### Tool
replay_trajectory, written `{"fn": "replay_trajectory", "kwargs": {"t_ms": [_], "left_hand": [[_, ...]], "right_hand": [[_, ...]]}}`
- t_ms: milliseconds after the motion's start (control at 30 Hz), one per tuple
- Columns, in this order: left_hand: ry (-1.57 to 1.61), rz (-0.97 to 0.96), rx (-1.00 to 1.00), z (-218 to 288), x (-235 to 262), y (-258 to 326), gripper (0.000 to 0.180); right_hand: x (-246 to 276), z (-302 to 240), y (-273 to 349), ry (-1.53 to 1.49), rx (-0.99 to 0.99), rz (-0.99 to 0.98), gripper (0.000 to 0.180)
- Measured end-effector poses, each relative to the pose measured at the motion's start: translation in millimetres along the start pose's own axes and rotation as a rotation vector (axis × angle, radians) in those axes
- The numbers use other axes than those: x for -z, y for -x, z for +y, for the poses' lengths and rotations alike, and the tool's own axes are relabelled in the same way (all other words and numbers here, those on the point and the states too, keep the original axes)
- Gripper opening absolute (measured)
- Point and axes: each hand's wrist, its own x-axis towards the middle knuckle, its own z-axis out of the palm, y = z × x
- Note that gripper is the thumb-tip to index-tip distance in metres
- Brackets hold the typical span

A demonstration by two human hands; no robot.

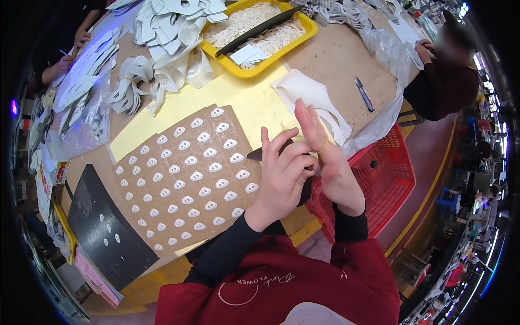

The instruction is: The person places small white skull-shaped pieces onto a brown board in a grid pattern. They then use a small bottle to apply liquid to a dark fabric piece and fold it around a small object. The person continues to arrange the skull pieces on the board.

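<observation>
While both forearms in black sleeves rise from the lower edge, the left hand (pixel 281 176) has its fingers curled around a dark flat piece (pixel 304 189), gripping it near the table's front edge; a dark tip of the same piece pokes out to the left of the fingers. The right hand (pixel 327 162) stands just beside it, touching it at the palm, with its fingers straight, held together and pointing upward, closed on nothing; a yellow band sits on one finger. Whether the right palm also presses the dark piece cannot be made out. Just left of the hands lies a brown board (pixel 184 179) carrying rows of small white oval pieces (pixel 196 176). Farther left a black board (pixel 108 233) holds a few more white ovals. Under the brown board spreads a yellow sheet (pixel 254 103), and on it, beyond the fingertips, lies a white cut shape (pixel 309 92). Right of the hands, below the table edge, sits a red basket (pixel 392 173). A pen (pixel 364 93) lies on the bare tabletop (pixel 336 59). At the far side stands a yellow tray (pixel 254 69) of pale pieces, with piles of white cut parts (pixel 168 32) beside it. Another person (pixel 447 76) sits at the right end, and someone's hands (pixel 73 51) work at the far left.
</observation>
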Motion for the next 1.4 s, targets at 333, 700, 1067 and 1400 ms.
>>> {"fn": "replay_trajectory", "kwargs": {"t_ms": [333, 700, 1067, 1400], "left_hand": [[0.055, -0.148, -0.036, -1, 9, -5, 0.004], [0.043, -0.170, 0.000, -3, 7, -6, 0.007], [0.014, -0.251, 0.115, 7, 15, -7, 0.022], [0.027, -0.320, 0.081, 4, 5, -3, 0.018]], "right_hand": [[44, 4, 22, -0.629, -0.267, 0.234, 0.029], [-3, 8, 22, -0.858, -0.152, 0.611, 0.017], [30, -21, 13, 0.241, 0.102, 0.160, 0.014], [35, -30, 1, 0.456, 0.090, -0.061, 0.020]]}}
